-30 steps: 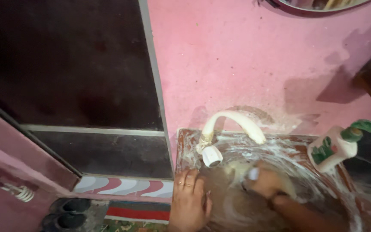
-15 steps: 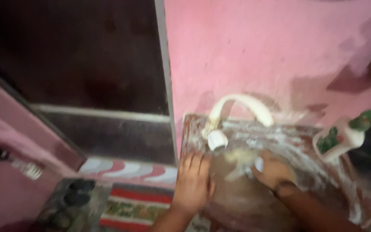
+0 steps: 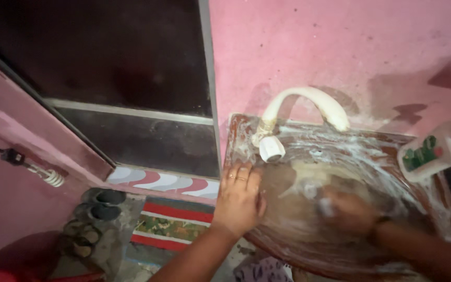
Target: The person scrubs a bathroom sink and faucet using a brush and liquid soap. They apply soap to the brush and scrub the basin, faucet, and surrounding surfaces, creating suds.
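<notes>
Left hand (image 3: 239, 201) lies flat, fingers spread and gripping nothing, on the soapy brown basin's (image 3: 309, 250) left rim. Right hand (image 3: 352, 211), blurred, fingers curled around a pale scrubber (image 3: 325, 207), works inside the bowl, below the white tap (image 3: 301, 112). A green-capped bottle (image 3: 434, 151) stands at the right edge.

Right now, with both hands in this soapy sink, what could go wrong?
The left hand braces on the wet, foamy rim of the brown sink, so it may slip. The right hand, scrubbing inside the basin, could knock the white tap close above it. The white bottle with a green cap at the sink's edge might get bumped off.
</notes>
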